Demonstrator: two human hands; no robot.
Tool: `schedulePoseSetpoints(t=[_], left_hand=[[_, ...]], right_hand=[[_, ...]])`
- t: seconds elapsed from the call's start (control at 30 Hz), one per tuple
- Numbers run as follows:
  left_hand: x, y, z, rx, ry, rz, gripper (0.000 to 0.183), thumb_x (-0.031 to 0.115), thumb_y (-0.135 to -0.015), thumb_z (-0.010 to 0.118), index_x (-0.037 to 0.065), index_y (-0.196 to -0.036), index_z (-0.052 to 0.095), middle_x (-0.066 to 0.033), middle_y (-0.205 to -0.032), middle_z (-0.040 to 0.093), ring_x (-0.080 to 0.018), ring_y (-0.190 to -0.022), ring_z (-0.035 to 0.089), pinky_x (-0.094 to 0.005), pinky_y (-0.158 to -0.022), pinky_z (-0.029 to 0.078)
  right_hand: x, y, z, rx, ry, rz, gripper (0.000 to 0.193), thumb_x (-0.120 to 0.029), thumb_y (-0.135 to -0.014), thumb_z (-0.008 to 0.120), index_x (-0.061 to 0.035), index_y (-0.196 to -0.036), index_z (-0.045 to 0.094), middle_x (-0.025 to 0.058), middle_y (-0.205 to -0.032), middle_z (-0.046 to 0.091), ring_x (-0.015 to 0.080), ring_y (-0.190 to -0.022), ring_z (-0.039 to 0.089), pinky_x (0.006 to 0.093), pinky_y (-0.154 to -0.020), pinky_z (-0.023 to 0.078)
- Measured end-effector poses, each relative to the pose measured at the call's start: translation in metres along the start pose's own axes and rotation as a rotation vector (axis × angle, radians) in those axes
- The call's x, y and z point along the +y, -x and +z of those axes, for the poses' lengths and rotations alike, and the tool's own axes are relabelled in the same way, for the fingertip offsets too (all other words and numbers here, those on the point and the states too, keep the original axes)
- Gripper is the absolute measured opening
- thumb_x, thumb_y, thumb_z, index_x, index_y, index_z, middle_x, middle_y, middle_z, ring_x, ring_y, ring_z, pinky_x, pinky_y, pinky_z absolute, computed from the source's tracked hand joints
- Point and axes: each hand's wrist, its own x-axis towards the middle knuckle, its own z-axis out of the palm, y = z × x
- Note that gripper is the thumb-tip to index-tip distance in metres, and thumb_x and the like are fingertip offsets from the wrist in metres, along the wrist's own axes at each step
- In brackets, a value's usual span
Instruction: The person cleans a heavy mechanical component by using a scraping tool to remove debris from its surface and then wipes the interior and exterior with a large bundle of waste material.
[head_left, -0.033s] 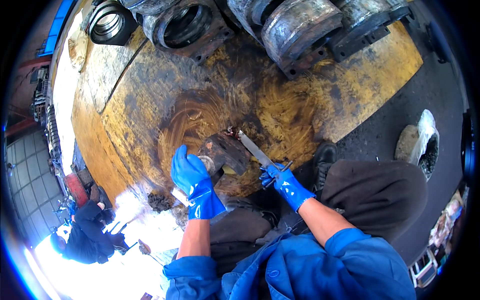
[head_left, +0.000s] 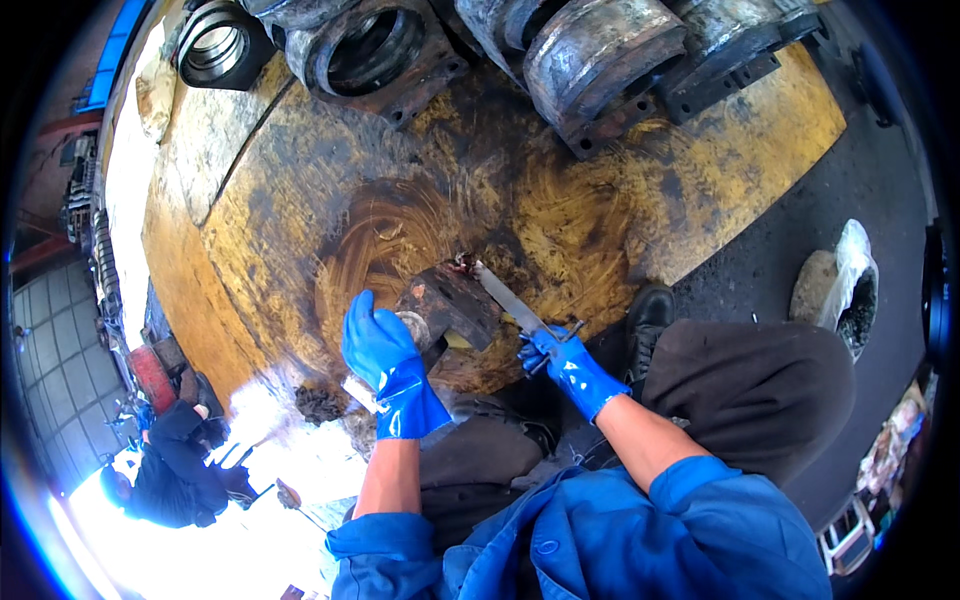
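Observation:
In my right hand [head_left: 560, 358], in a blue rubber glove, is a long flat metal scraper [head_left: 508, 298]. A thin dark rod crosses its grip end. The blade's tip meets the far edge of a dark, greasy metal block [head_left: 455, 305], next to a reddish-black lump of grease [head_left: 462, 262]. My left hand [head_left: 382, 350], gloved in the same blue, curls against the round grey end [head_left: 413, 326] of that block at its left side. Its inner fingers are partly hidden. The block lies between my feet on a smeared yellow board [head_left: 580, 215].
Heavy dark ring-shaped housings [head_left: 600, 60] line the board's far edge; a smaller ring part [head_left: 215, 50] stands far left. At right, a container with plastic film [head_left: 850, 270] rests on dark floor. A crouching person [head_left: 180, 470] and bright glare are at lower left. My boot [head_left: 650, 315] touches the board's edge.

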Motion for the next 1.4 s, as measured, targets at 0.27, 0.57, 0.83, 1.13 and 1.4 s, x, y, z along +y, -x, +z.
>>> schedulePoseSetpoints(t=[0.27,0.57,0.83,1.13,1.4], left_hand=[[-0.004,0.000,0.003,0.000,-0.010,0.000,0.034,0.013,-0.099,0.050,-0.005,-0.121,0.067,-0.0245,-0.119,0.071,-0.0408,-0.112,0.067,-0.0473,-0.101,0.050],[-0.001,-0.001,0.001,-0.006,-0.005,-0.004,0.035,0.015,-0.099,0.050,-0.005,-0.121,0.067,-0.0249,-0.120,0.070,-0.0412,-0.112,0.067,-0.0476,-0.101,0.050],[-0.001,-0.001,0.000,0.015,-0.010,0.014,0.033,0.013,-0.097,0.051,-0.006,-0.118,0.067,-0.0248,-0.117,0.071,-0.0417,-0.109,0.067,-0.0485,-0.099,0.051],[-0.002,-0.002,0.004,0.066,-0.016,0.057,0.029,0.010,-0.094,0.053,-0.007,-0.113,0.067,-0.0246,-0.112,0.071,-0.0422,-0.103,0.067,-0.0505,-0.093,0.052],[-0.002,-0.001,0.002,0.043,-0.029,0.024,0.031,0.013,-0.097,0.052,-0.004,-0.117,0.068,-0.0242,-0.116,0.071,-0.0411,-0.109,0.067,-0.0478,-0.099,0.051]], right_hand=[[-0.002,-0.027,0.013,-0.042,-0.140,0.024,0.031,-0.019,-0.101,0.066,0.0068,-0.117,0.066,0.0138,-0.080,0.067,0.0234,-0.065,0.063,0.0357,-0.055,0.054],[-0.003,-0.033,0.010,-0.150,-0.380,0.172,0.010,-0.014,-0.098,0.066,-0.0037,-0.097,0.064,0.0112,-0.077,0.062,0.0262,-0.066,0.061,0.0511,-0.066,0.057],[-0.001,-0.029,0.001,-0.311,-0.422,0.232,0.010,-0.019,-0.100,0.063,-0.0097,-0.101,0.065,0.0083,-0.081,0.061,0.0248,-0.067,0.060,0.0576,-0.087,0.054],[0.001,-0.025,-0.001,-0.329,-0.418,0.214,0.008,-0.020,-0.100,0.062,-0.0118,-0.099,0.064,0.0062,-0.080,0.061,0.0245,-0.068,0.060,0.0580,-0.090,0.052],[-0.008,-0.007,0.013,-0.304,-0.389,0.187,0.012,-0.019,-0.098,0.064,-0.0131,-0.088,0.062,0.0067,-0.078,0.061,0.0236,-0.064,0.060,0.0585,-0.086,0.054]])
